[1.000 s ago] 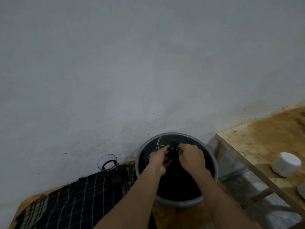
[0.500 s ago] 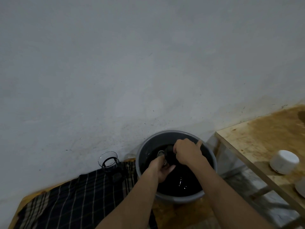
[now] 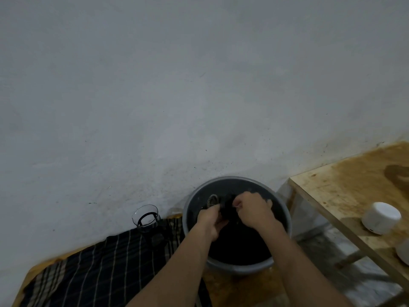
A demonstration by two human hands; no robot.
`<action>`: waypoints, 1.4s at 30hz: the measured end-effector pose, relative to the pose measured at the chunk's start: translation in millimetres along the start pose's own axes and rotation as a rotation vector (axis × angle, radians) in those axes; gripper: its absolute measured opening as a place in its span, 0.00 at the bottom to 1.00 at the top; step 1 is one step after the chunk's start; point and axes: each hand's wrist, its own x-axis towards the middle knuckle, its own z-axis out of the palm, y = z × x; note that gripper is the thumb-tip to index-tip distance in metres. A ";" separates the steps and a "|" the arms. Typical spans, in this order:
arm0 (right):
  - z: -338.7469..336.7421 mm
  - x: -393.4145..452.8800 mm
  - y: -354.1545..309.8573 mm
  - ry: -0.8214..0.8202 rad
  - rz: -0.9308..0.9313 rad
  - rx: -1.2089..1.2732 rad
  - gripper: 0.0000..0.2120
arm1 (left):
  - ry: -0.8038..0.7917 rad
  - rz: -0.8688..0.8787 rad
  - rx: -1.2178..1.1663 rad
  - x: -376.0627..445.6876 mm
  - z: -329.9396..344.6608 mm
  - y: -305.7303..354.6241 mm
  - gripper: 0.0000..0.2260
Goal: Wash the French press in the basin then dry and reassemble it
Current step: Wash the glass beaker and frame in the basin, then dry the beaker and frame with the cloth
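Observation:
Both hands work over the grey basin point(image 3: 285, 209), which holds dark water. My left hand point(image 3: 210, 220) and my right hand point(image 3: 253, 210) grip the black lid point(image 3: 228, 206) of the French press plunger between them. The round metal mesh filter point(image 3: 213, 200) sticks out at the far left of the lid, above the water. The plunger rod is hidden by my fingers. The glass carafe point(image 3: 147, 219) with its black frame and handle stands upright on the dark checked cloth point(image 3: 93, 269), left of the basin.
A pale wall rises right behind the basin. To the right stands a stained wooden table point(image 3: 345, 191) with a white round container point(image 3: 381, 217) and part of another pale object point(image 3: 404, 252) at the frame edge. The basin and cloth rest on a lower wooden surface point(image 3: 239, 291).
Both hands have shifted within the basin, turning the plunger assembly. The mesh filter now shows at the far left of the hands. The carafe and cloth have not moved.

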 end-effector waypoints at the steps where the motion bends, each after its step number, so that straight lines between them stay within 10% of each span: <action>1: 10.3 -3.0 4.6 -0.029 0.007 0.033 0.15 | 0.027 -0.006 0.031 2.0 -5.3 -4.3 0.06; 17: 60.0 -13.7 28.3 -0.083 -0.010 0.243 0.11 | 0.144 0.023 0.162 11.2 -24.8 -26.1 0.13; 26: 59.3 -35.8 12.5 0.126 -0.094 0.520 0.12 | 0.150 0.354 0.321 1.9 -25.8 -0.3 0.10; 35: 94.5 -92.5 -70.2 -0.012 -0.237 0.604 0.09 | 0.222 0.451 0.421 -50.7 -150.3 12.7 0.18; 42: 196.4 -126.2 -107.5 -0.261 -0.194 0.408 0.07 | 0.292 0.171 0.512 -72.0 -270.8 -38.0 0.12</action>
